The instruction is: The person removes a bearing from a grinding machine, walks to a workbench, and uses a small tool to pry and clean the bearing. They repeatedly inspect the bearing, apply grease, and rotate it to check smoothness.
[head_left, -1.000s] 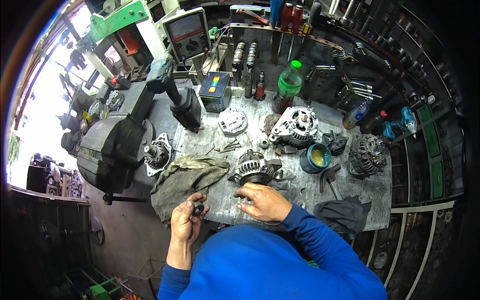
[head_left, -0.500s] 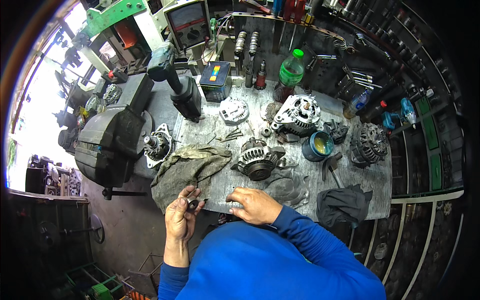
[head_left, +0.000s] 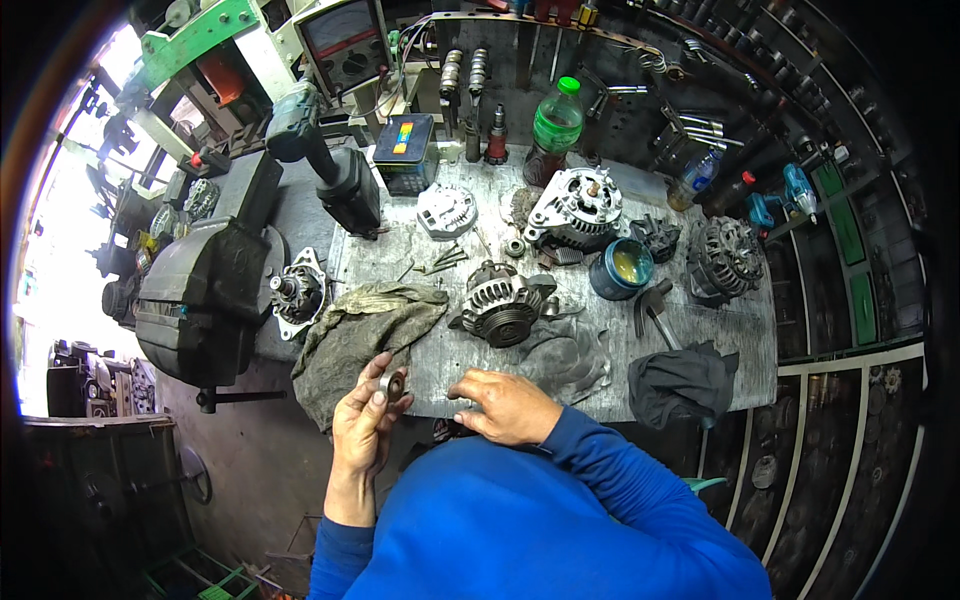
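1. Head view, my hands: my left hand [head_left: 365, 415] is clenched around a small round bearing [head_left: 391, 384], pinched between thumb and fingertips just off the near edge of the surface [head_left: 700, 330]. My right hand [head_left: 510, 405] lies palm down on that near edge, fingers spread, grasping nothing that I can see.

2. Head view, the landmark: the alternator [head_left: 503, 305] sits mid-surface, its pulley face turned up toward me. The bearing lies nearer me than the alternator and to its left; my right hand is directly on my side of the alternator and is the nearer hand to it. The bearing's bore seems to face roughly up and toward the alternator, though it is too small to be sure.

3. Head view, around the alternator: a dirty rag [head_left: 360, 335] drapes to its left, touching the surface edge beside my left hand. A blue tub [head_left: 620, 268] stands to its right, a second alternator [head_left: 578, 205] behind it, and a green bottle [head_left: 555, 125] further back. A black cloth [head_left: 680, 380] lies to the right, near the front edge.
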Demonstrator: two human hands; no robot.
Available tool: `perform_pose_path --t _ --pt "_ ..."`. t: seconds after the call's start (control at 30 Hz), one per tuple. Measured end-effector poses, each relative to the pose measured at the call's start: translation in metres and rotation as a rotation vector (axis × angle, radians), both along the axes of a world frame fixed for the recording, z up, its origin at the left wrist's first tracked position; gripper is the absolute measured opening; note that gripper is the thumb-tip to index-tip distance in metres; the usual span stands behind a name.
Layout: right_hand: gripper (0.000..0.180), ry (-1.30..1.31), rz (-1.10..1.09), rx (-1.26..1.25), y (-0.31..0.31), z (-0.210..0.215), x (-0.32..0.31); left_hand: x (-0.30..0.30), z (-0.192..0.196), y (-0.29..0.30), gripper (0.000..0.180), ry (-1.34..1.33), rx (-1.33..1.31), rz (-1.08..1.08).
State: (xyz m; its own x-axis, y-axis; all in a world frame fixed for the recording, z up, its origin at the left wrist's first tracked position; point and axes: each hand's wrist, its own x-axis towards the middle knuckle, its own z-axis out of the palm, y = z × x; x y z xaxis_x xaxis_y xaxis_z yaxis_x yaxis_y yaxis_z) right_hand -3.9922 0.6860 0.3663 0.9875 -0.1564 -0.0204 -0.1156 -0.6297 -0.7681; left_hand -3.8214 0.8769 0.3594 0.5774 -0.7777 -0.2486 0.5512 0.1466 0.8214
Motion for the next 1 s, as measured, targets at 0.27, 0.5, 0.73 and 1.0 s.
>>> perform_pose_path --t 0.27,0.5,0.73,1.0 --pt "0.033 -0.011 -0.059 -0.012 0.003 -0.001 -0.007 0.009 -0.004 -0.010 0.030 -0.013 -0.006 -0.066" --pt "0.034 -0.022 -0.085 -0.017 0.006 -0.002 -0.009 0.009 -0.001 -0.016 0.024 -0.081 0.009 -0.114" --pt "0.035 0.010 -0.081 -0.019 0.007 -0.002 -0.009 0.011 -0.003 -0.018 0.026 0.001 -0.018 -0.091" --pt "0.035 0.010 -0.080 -0.038 0.009 -0.003 -0.011 0.010 -0.005 -0.019 0.024 -0.066 -0.014 -0.112"
